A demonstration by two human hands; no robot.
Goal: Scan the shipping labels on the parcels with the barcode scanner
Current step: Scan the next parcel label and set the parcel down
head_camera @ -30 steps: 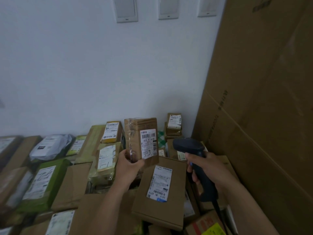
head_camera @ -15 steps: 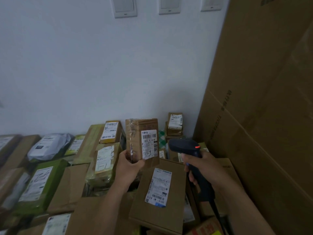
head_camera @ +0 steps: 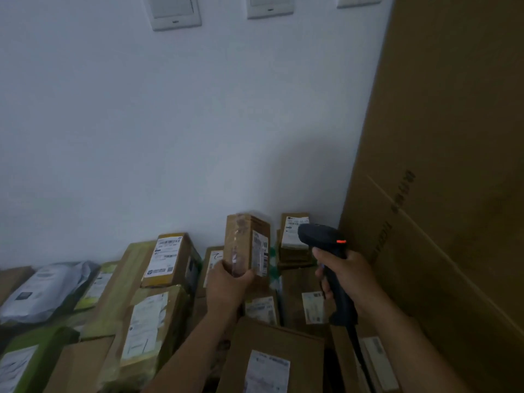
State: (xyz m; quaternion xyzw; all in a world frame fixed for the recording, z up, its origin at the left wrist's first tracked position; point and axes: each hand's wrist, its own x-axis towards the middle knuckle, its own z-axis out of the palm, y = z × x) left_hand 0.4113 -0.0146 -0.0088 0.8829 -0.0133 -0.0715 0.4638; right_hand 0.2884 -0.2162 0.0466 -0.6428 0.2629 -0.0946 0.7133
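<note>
My left hand (head_camera: 226,285) grips a small brown taped parcel (head_camera: 245,242) by its lower end and holds it upright above the pile. Its white shipping label (head_camera: 260,252) is on the side turned right, toward the scanner. My right hand (head_camera: 347,275) holds the dark barcode scanner (head_camera: 323,239) by its handle, the head pointing left at the parcel with a small gap between them. An orange light (head_camera: 341,241) glows on the scanner's top. Its cable runs down past my right forearm.
Several labelled cardboard parcels (head_camera: 167,259) and a grey poly bag (head_camera: 48,287) are piled along the white wall. A flat box with a label (head_camera: 269,361) lies just below my arms. Tall cardboard sheets (head_camera: 453,165) lean against the right side. Wall switches (head_camera: 173,11) sit above.
The parcel has turned so its label faces more to the right, toward the scanner. The scanner has risen and its orange light came on. The view has tilted slightly.
</note>
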